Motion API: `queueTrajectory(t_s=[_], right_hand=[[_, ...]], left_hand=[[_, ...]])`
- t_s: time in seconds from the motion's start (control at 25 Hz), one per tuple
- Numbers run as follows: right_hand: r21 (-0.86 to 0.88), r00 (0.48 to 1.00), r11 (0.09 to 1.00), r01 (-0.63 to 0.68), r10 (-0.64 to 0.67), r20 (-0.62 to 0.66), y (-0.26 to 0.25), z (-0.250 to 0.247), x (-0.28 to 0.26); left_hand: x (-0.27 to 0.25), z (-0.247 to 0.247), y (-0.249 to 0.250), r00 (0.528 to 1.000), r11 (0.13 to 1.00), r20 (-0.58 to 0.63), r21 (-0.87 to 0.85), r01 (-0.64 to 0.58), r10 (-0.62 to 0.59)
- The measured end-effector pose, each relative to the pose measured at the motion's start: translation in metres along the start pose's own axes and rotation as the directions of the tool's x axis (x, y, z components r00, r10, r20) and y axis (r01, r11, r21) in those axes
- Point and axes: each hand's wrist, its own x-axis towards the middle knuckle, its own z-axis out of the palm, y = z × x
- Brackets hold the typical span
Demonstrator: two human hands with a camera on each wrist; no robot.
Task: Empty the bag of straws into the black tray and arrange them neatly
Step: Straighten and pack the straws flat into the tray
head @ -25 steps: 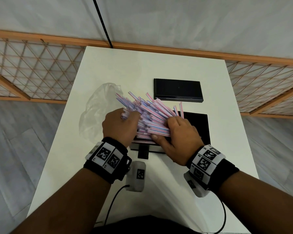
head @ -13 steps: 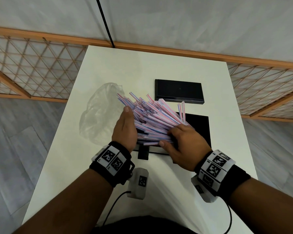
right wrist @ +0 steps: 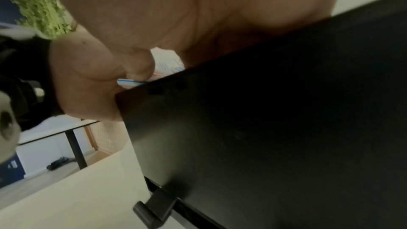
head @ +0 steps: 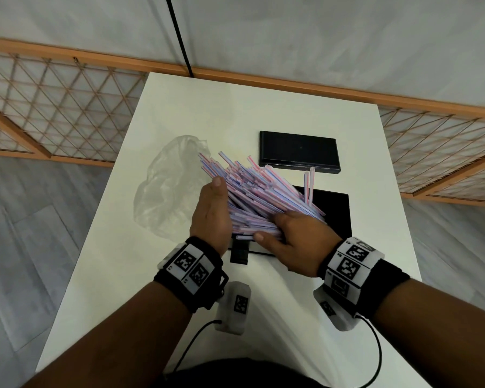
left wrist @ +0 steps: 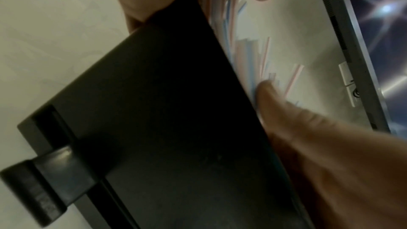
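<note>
A loose bundle of pink-and-blue striped straws (head: 259, 196) lies slanted over the black tray (head: 335, 211), fanning toward the far left. My left hand (head: 216, 191) presses flat, fingers straight, against the bundle's left side. My right hand (head: 275, 228) curls round the near right ends of the straws, thumb at the front. Two straws (head: 310, 183) stick up at the right. The empty clear plastic bag (head: 168, 189) lies to the left. The left wrist view shows the tray (left wrist: 165, 111) and straws (left wrist: 249, 55) beside my fingers (left wrist: 297, 119).
A second black tray-like piece (head: 298, 151) lies farther back on the white table (head: 263, 107). A black clip (head: 239, 254) juts from the tray's near edge. A small tagged white device (head: 234, 306) with a cable sits near me. A lattice fence borders the table's far side.
My left hand has gone from gripping the bundle to lying flat along its left side. The straws are pushed closer together, and two now stand up at the right.
</note>
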Motion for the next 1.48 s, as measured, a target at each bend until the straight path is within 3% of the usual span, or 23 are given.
queueTrajectory(t_s=[0.24,0.44,0.52,0.6,0.68,0.84,0.96,1.2,1.48], right_hand=[[-0.018,0.999,0.999,-0.038,0.038,0.023,-0.004,0.002,0.007],[0.084,0.997,0.995,-0.047,0.041,0.07,-0.01,-0.002,0.009],[0.015,0.999,0.999,-0.036,0.036,-0.008,-0.011,-0.002,0.008],[-0.103,0.993,0.991,-0.087,0.078,-0.085,-0.01,-0.001,0.009],[-0.112,0.992,0.989,-0.099,0.089,-0.086,-0.004,0.003,0.01],[0.089,0.99,0.995,0.049,-0.037,-0.133,0.004,0.0,-0.001],[0.052,0.963,0.992,0.118,-0.102,-0.249,0.012,-0.001,-0.014],[0.032,0.923,0.998,-0.047,0.056,-0.381,0.025,0.006,-0.023],[0.06,0.919,0.997,-0.055,0.074,-0.387,0.017,0.007,-0.022]], left_hand=[[-0.001,0.002,0.002,1.0,1.0,-0.017,0.018,-0.019,0.02],[-0.006,0.003,0.004,1.0,0.999,0.018,0.053,-0.013,0.012],[-0.005,0.003,0.005,0.998,0.998,0.055,0.064,-0.018,0.014],[0.0,0.001,0.002,0.988,0.987,0.106,0.102,-0.123,0.112],[0.005,-0.001,-0.007,0.974,0.96,0.145,0.196,-0.2,0.174],[0.007,-0.008,-0.016,0.999,0.923,0.028,0.383,-0.045,0.037],[0.008,-0.012,-0.009,0.999,0.91,0.002,0.413,-0.046,0.049],[0.003,-0.013,0.024,0.986,0.823,-0.035,0.555,-0.118,0.165],[-0.003,-0.023,0.043,0.929,0.676,0.034,0.677,-0.293,0.369]])
